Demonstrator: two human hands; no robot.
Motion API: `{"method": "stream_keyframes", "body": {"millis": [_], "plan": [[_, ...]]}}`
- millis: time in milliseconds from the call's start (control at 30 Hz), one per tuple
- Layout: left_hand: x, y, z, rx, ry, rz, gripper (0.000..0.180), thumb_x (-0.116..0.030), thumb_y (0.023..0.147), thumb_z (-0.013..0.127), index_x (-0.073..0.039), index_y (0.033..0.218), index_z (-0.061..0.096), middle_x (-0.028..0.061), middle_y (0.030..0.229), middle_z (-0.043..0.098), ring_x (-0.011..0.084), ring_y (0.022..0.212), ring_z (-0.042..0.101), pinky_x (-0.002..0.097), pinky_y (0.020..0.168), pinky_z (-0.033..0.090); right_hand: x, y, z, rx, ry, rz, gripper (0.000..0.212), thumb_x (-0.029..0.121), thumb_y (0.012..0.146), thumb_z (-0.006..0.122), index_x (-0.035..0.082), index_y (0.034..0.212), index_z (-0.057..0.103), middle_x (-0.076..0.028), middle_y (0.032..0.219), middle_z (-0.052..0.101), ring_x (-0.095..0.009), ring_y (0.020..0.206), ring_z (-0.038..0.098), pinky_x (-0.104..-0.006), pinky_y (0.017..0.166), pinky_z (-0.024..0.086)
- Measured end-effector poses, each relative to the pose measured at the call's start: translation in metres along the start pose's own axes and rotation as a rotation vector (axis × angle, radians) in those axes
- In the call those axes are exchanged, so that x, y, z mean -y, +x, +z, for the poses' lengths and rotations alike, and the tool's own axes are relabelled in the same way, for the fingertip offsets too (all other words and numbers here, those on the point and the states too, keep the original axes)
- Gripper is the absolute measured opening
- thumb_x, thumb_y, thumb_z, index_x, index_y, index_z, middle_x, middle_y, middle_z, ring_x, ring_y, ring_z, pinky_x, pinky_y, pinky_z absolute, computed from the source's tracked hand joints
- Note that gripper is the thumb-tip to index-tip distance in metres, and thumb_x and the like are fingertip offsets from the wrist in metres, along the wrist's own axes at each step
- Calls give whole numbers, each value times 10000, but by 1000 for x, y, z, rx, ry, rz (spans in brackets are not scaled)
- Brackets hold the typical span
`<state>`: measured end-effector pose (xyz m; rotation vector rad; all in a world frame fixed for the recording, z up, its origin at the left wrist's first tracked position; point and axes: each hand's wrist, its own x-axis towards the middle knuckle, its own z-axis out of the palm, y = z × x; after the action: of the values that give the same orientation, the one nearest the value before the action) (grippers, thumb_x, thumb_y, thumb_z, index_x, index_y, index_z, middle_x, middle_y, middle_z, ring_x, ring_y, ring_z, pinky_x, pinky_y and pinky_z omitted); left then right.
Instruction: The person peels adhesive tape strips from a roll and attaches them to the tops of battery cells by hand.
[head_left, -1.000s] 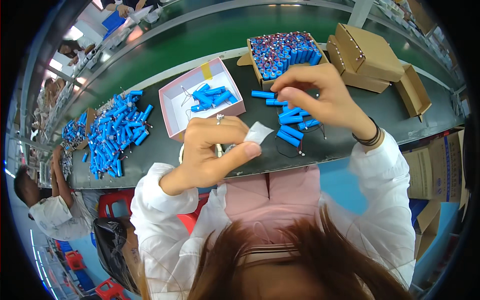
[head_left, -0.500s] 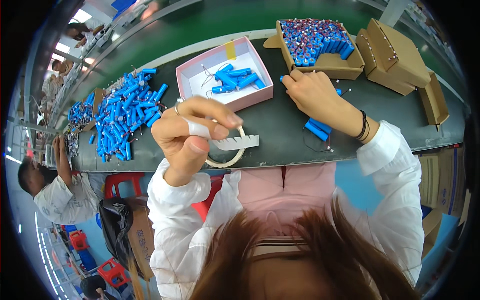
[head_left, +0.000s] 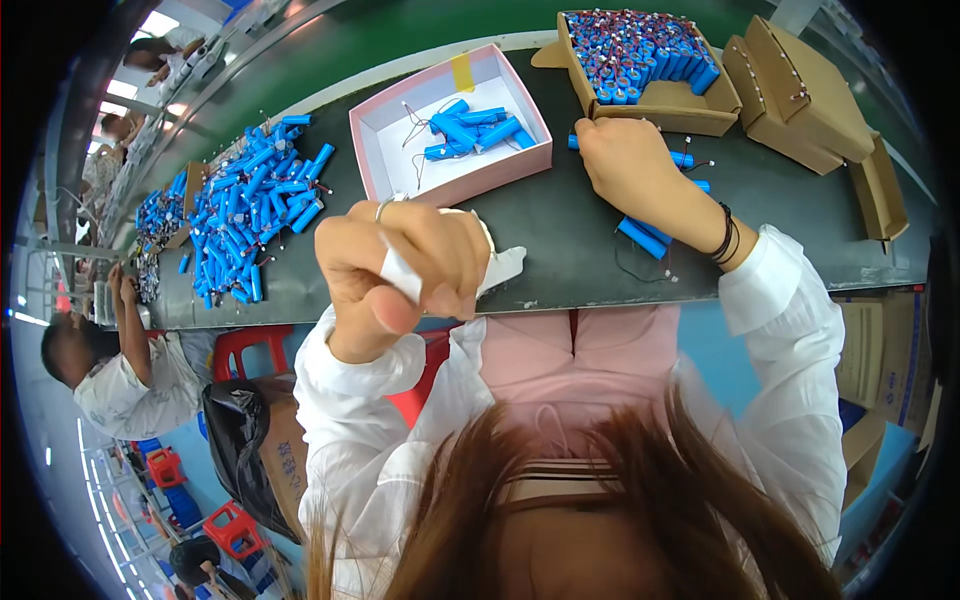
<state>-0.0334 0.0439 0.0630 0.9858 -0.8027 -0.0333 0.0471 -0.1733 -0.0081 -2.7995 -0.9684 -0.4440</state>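
Note:
My left hand is closed, fingers curled, around a ring-shaped roll of white tape. A loose white strip sticks out past its fingers. Another white piece is wrapped on one finger. My right hand is closed at the tabletop in front of the cardboard box, fingers bent down on a blue cylindrical battery, most of it hidden. Another wired battery peeks out on the hand's right side. Below the wrist lie more blue batteries with a thin wire.
A pink-and-white box holds several loose batteries. Behind my right hand, a cardboard box is packed with upright wired batteries. Further right stands a folded cardboard box. A large battery heap covers the left side. Another person works beyond it.
My left hand has turned and its fingers have curled in, now covering most of the tape roll and strip. The right hand stays at the battery. The whole view has shifted slightly.

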Motion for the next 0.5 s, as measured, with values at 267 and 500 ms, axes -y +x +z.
{"method": "stream_keyframes", "body": {"millis": [267, 500], "plan": [[-5, -12, 2, -59, 84, -13, 286, -204, 764, 648, 57, 668, 581, 104, 555, 555, 193, 436, 506, 319, 462, 370, -5, -3, -27, -117, 366, -17, 144, 51, 731, 577, 4, 862, 538, -112, 698, 528, -232, 616, 520, -320, 567, 411], [7, 9, 2, -71, 118, -19, 190, -100, 765, 629, 84, 751, 584, 101, 515, 532, 163, 425, 486, 299, 456, 378, -19, -9, -35, -105, 976, -23, 160, 73, 789, 538, 18, 939, 533, -57, 913, 520, -103, 661, 488, -242, 606, 393]]}}
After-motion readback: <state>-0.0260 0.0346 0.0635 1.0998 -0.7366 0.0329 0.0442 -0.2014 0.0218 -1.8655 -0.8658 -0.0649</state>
